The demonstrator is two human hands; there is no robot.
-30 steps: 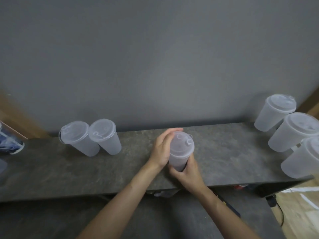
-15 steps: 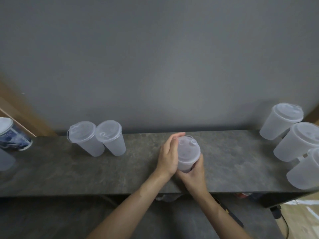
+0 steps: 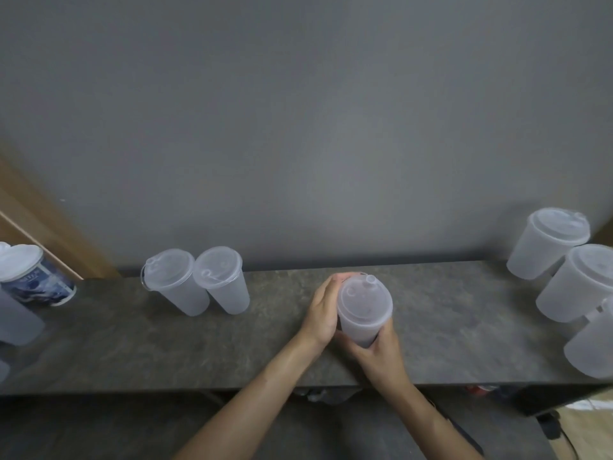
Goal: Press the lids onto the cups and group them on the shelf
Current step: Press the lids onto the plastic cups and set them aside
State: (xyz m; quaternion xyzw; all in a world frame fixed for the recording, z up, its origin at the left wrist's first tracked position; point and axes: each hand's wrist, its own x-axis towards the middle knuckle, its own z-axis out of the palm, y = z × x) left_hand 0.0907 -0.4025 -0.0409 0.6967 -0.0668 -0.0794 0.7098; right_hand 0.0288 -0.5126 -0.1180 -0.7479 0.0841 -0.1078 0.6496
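Frosted plastic cup [image 3: 360, 330] with round clear lid [image 3: 364, 302] is held over the dark mottled shelf [image 3: 132, 343]; right hand [image 3: 378, 355] grips its base, left hand [image 3: 323, 310] curls round its rim.

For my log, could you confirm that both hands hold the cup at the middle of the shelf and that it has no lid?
Not quite: the cup does have a lid on it, as the head view shows. The left hand and right hand do hold it at the middle of the shelf.
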